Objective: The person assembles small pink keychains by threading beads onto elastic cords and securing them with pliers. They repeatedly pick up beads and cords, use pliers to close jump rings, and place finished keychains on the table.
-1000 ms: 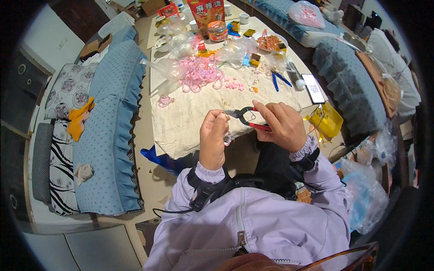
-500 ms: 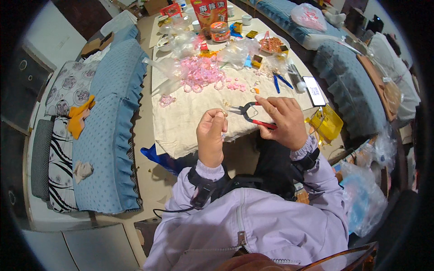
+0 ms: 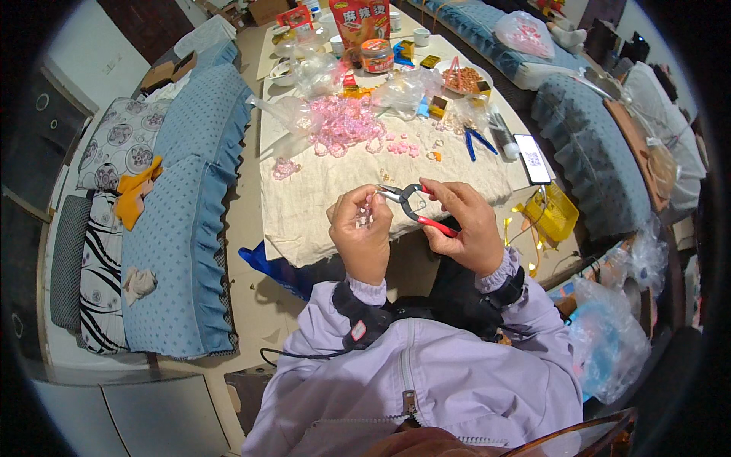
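Observation:
My left hand point(image 3: 362, 234) pinches a short string of clear pink beads point(image 3: 366, 213) above the near edge of the cloth-covered table point(image 3: 320, 198). My right hand point(image 3: 464, 227) grips red-handled pliers point(image 3: 415, 207), whose metal tip points left toward the beads. Both hands are close together in front of my lilac jacket. A pile of pink beads point(image 3: 344, 126) lies farther back on the cloth.
Blue-handled pliers point(image 3: 476, 142), a phone point(image 3: 531, 158), plastic bags, jars and a red box crowd the table's far end. Blue quilted sofas point(image 3: 183, 221) flank the table left and right. A yellow basket point(image 3: 550, 215) and plastic bags sit on the floor at right.
Both hands have drawn slightly nearer to me, still holding the beads and the pliers. The pliers' tip stays close to my left fingers.

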The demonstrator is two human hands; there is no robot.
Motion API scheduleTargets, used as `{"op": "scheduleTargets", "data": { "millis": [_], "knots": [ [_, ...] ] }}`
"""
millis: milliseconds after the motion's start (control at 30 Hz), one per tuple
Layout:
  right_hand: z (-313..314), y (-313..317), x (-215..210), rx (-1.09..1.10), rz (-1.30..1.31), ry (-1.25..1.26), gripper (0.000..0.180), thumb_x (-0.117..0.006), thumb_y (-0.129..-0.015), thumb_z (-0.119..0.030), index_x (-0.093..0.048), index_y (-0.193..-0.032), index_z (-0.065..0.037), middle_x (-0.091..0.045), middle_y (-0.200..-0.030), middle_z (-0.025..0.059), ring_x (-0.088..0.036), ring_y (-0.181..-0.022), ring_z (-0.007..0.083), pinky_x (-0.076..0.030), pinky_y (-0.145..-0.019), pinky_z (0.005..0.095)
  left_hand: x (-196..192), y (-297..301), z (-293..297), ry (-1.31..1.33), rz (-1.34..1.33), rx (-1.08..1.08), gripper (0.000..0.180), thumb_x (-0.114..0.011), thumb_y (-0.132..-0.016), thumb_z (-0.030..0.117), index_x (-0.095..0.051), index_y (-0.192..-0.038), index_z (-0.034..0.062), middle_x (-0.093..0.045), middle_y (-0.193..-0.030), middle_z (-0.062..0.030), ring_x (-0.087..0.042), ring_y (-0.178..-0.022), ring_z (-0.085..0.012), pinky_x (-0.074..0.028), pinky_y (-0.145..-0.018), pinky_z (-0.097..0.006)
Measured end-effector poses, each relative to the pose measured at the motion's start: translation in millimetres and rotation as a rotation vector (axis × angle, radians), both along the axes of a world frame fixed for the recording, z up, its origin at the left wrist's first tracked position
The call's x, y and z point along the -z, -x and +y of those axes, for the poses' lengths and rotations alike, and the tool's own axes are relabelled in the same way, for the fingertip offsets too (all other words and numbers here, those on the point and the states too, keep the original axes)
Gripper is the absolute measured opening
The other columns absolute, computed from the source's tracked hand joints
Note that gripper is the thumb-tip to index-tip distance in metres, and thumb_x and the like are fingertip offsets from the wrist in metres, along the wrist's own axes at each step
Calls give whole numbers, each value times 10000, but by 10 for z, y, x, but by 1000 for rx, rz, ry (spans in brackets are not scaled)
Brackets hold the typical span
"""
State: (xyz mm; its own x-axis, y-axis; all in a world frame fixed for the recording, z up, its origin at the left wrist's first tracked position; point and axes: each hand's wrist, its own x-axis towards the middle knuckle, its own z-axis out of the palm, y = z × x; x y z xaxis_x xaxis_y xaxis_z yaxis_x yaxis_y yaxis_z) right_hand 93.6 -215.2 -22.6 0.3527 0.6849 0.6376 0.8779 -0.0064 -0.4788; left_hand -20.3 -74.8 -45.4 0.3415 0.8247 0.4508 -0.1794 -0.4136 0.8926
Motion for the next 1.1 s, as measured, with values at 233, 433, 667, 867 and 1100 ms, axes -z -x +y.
{"op": "scheduleTargets", "data": {
  "millis": [233, 433, 667, 867, 1100],
  "knots": [
    [22, 44, 15, 24, -8, -30, 583, -745, -736, -243, -634, -1291, -102, -626, -931, 117, -627, -785, 280, -519, -688, 367, -7, 13, -34, 66, -31, 4, 135, -697, -825, 4, -694, -958, 31, -648, -839, -50, -539, -824, -170, -459, -737, -310],
    [7, 77, 0, 27, -39, -29, 581, -754, -742, -235, -635, -1294, -100, -613, -879, 107, -618, -698, 262, -515, -623, 354, -56, 27, -65, -73, 6, -94, 151, -700, -809, -2, -695, -956, 29, -641, -833, -54, -523, -840, -172, -455, -724, -304],
    [-33, 106, -35, 39, -42, 37, 593, -752, -735, -183, -624, -1304, -80, -629, -891, 141, -650, -723, 278, -534, -638, 353, -86, 40, -79, -179, 65, -134, 126, -689, -870, 36, -676, -993, 9, -644, -891, -54, -566, -842, -136, -455, -772, -286],
    [-15, 82, 36, 49, -140, 22, 598, -751, -781, -260, -600, -1331, -80, -522, -786, 81, -584, -640, 241, -497, -561, 349, -56, 0, -60, -153, 9, -121, 156, -699, -791, -6, -691, -944, 25, -615, -791, -70, -533, -754, -175, -462, -653, -301],
    [62, 15, 195, 121, -87, 163, 504, -697, -841, -218, -611, -1311, -57, -559, -808, 122, -605, -671, 261, -495, -591, 346, 144, -199, 194, -49, 154, -52, 121, -704, -801, 49, -688, -919, 23, -640, -751, -99, -567, -758, -216, -475, -680, -359]
  ]
}}
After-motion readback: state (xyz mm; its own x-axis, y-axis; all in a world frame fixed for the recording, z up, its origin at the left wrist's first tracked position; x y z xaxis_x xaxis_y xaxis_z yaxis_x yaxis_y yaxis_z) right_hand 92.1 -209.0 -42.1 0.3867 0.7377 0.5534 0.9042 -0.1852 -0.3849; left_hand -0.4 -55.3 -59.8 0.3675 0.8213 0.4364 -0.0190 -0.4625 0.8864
